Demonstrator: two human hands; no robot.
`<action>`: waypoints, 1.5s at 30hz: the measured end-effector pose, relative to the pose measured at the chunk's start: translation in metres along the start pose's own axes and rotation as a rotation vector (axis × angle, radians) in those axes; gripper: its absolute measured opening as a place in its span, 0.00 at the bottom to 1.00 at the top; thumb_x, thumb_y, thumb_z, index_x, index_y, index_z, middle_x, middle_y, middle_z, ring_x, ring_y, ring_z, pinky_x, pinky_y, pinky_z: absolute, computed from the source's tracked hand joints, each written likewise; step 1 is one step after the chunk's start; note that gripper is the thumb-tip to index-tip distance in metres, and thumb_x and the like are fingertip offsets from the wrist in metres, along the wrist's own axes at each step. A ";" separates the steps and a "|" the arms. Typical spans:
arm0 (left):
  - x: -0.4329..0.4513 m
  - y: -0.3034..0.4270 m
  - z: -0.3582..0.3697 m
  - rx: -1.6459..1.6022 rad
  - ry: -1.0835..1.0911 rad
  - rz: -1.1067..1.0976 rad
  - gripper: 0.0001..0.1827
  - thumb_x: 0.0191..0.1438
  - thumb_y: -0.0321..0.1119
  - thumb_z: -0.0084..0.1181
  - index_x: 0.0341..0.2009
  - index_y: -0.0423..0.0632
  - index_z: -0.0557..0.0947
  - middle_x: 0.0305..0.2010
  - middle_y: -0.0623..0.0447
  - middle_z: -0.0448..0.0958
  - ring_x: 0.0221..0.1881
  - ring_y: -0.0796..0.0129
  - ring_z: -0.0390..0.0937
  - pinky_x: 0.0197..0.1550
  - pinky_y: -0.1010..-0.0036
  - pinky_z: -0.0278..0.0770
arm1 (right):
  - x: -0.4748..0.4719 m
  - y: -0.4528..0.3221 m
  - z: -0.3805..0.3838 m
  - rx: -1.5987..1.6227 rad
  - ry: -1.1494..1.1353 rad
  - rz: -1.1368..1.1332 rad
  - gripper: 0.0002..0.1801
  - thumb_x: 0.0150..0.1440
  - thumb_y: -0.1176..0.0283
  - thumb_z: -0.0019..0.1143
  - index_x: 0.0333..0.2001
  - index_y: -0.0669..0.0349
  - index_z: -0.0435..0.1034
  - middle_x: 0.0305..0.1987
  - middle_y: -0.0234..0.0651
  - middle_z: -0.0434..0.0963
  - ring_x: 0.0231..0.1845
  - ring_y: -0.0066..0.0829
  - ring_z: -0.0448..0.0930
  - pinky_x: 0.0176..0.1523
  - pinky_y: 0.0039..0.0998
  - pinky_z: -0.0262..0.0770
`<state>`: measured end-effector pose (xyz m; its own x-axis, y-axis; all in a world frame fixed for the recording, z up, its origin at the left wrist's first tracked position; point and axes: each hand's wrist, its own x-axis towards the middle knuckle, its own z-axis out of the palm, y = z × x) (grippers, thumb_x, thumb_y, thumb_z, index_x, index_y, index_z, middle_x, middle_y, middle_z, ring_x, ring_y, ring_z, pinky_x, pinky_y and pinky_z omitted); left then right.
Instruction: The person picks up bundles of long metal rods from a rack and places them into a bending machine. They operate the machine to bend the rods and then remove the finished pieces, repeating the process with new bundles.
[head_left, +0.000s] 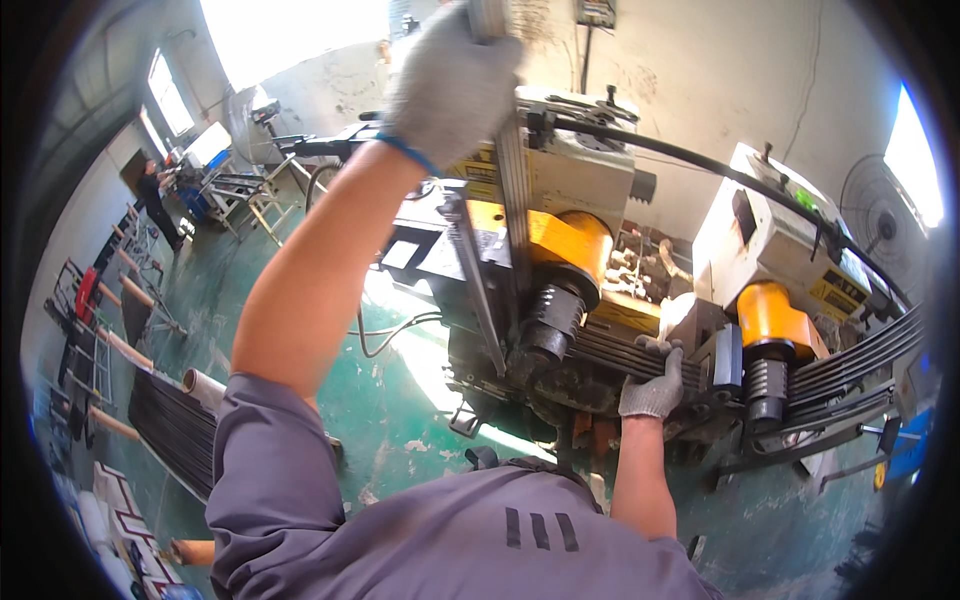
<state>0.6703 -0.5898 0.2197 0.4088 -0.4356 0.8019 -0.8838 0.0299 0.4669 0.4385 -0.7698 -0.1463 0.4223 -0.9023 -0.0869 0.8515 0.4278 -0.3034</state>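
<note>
My left hand (457, 90), in a pale knit work glove with a blue cuff edge, is raised high and closed around a long grooved metal bar (512, 180). This bar stands roughly upright beside the near machine head; its upper end runs out of the picture. Lower and to the right, my right hand (654, 386), gloved the same way, has its fingers curled over a row of long dark bars (615, 352). These bars lie side by side along the machine, between the near ribbed spindle (553, 319) and the far ribbed spindle (767, 386).
Yellow housings (574, 244) carry the spindles. A black hose (675, 154) arches over the machine. Behind stands a round fan (885, 221). On the left are rolls on racks (172, 405) and another person (155, 202) by equipment. The floor (390, 420) is worn green.
</note>
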 end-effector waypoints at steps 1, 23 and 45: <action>0.004 0.005 0.007 0.034 -0.046 0.038 0.11 0.61 0.35 0.55 0.37 0.39 0.81 0.23 0.42 0.79 0.26 0.55 0.82 0.31 0.61 0.81 | 0.000 0.002 -0.001 0.011 -0.022 0.012 0.10 0.76 0.63 0.43 0.45 0.56 0.69 0.36 0.29 0.71 0.37 0.28 0.75 0.59 0.43 0.78; -0.006 0.034 0.055 0.057 -0.183 -0.022 0.12 0.61 0.29 0.49 0.45 0.36 0.79 0.28 0.40 0.80 0.31 0.51 0.80 0.39 0.59 0.80 | 0.000 -0.002 -0.010 -0.076 -0.047 0.006 0.11 0.75 0.61 0.45 0.50 0.55 0.71 0.36 0.28 0.76 0.41 0.30 0.79 0.61 0.43 0.79; 0.059 0.053 0.063 1.239 -0.129 0.612 0.09 0.55 0.35 0.62 0.29 0.43 0.85 0.21 0.52 0.79 0.27 0.61 0.80 0.32 0.65 0.77 | 0.004 -0.004 -0.021 -0.162 -0.049 0.029 0.16 0.76 0.60 0.43 0.46 0.60 0.71 0.41 0.37 0.80 0.48 0.39 0.82 0.58 0.41 0.79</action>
<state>0.6335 -0.6705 0.2678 -0.0767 -0.7243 0.6852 -0.5637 -0.5353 -0.6290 0.4302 -0.7759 -0.1649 0.4643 -0.8841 -0.0525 0.7789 0.4359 -0.4508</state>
